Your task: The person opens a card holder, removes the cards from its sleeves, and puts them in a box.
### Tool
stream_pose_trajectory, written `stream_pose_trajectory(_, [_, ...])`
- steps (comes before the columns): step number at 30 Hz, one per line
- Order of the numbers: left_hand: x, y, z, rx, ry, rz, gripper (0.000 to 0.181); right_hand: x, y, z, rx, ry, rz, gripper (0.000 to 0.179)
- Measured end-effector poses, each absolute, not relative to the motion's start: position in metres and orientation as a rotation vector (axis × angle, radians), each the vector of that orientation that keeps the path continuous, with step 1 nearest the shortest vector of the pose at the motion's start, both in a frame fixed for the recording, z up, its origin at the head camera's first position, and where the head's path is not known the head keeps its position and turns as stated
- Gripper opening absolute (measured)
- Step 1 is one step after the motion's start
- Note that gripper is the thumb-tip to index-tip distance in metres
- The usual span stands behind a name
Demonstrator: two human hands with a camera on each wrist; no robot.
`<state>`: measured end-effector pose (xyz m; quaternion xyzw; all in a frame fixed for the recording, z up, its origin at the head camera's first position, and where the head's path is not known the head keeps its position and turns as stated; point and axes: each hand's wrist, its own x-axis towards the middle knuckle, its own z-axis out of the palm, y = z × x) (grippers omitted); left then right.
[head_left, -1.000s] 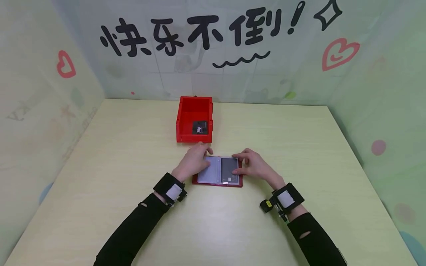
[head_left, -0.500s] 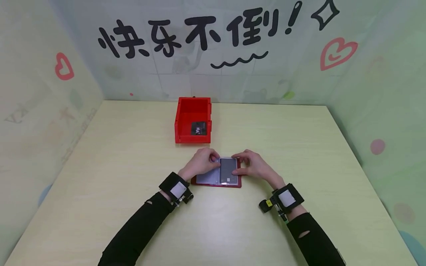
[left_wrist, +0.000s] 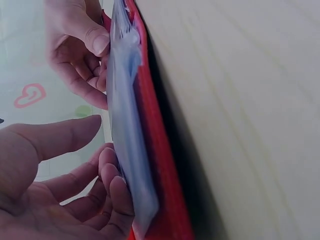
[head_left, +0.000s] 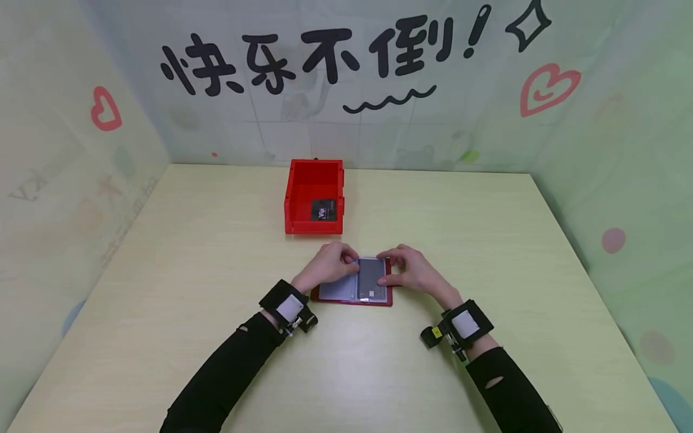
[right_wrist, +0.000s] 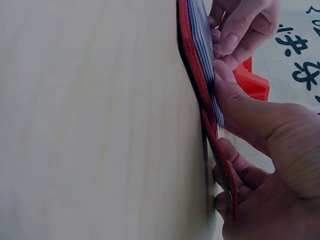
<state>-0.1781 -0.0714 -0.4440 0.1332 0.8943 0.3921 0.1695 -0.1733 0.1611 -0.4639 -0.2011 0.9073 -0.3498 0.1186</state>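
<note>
Red card holder [head_left: 338,292] lies open between the hands; right hand [head_left: 411,270] grips its right edge, left hand [head_left: 330,263] near the fold, can't tell if pinching.

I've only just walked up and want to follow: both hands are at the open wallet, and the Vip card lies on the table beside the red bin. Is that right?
Not quite: the Vip card lies inside the red bin, not on the table, as the head view shows. The left hand and right hand are indeed both at the open wallet.
</note>
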Motion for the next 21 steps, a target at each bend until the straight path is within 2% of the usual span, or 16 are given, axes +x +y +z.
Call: stream_pose_trajectory(21, [-0.1806, -0.0719, -0.4402, 0.219, 2.407, 1.189, 0.028, -0.1735, 0.1601, -0.4647, -0.609, 2.679, -1.022, 0.054])
